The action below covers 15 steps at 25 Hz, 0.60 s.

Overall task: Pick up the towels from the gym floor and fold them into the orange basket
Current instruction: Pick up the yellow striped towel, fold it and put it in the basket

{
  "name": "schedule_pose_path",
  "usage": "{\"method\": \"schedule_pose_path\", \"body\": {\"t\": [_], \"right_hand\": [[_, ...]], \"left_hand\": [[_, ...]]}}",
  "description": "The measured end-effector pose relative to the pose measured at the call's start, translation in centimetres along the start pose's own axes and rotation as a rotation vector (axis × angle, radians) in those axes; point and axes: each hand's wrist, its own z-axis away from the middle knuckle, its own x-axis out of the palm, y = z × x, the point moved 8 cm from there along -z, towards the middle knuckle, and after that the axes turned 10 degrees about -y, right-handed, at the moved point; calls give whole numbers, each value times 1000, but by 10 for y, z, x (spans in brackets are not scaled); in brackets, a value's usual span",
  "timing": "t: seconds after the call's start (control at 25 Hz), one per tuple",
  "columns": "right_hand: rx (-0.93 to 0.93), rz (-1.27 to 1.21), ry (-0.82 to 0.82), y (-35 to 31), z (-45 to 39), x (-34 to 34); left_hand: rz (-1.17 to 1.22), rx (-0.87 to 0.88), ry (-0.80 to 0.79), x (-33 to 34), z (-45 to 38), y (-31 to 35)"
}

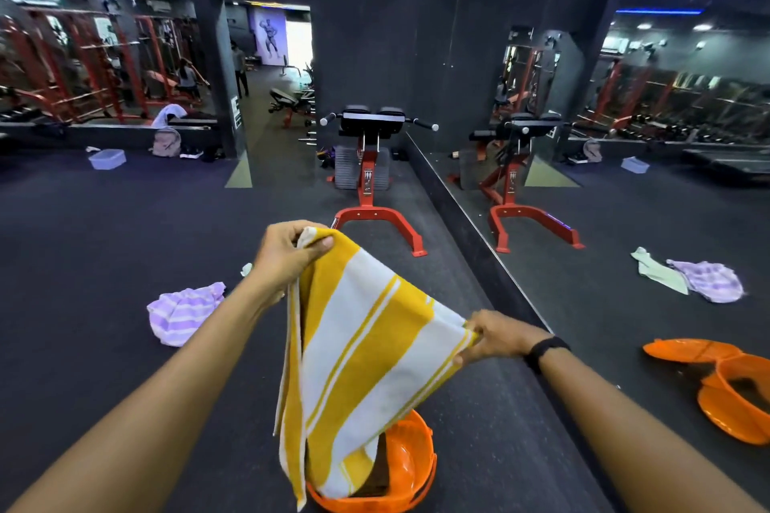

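Observation:
A yellow and white striped towel hangs spread in the air in front of me. My left hand pinches its upper corner and my right hand pinches the opposite corner lower down. The towel's bottom edge drapes over the orange basket on the floor at the bottom centre, hiding most of it; something brown lies inside. A purple and white striped towel lies crumpled on the dark floor to the left. A small pale cloth shows just behind my left wrist.
A red and black exercise machine stands ahead. A mirror wall runs along the right, reflecting the towels and the basket. A clear plastic tub and a backpack sit far left by the wall.

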Motion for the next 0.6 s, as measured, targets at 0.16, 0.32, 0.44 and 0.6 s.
{"method": "schedule_pose_path", "body": {"t": [0.16,0.32,0.44,0.6], "right_hand": [[-183,-163,336,-10,23,-62],[-407,-493,487,-27,45,-90],[-397,-756,573,-9,51,-97],[-231,-502,272,-1,40,-78]], "left_hand": [[0,-86,272,-45,7,-41],[-83,-68,242,-62,10,-45],[-65,-54,154,-60,10,-37],[-224,-301,-193,-32,9,-53]]}}
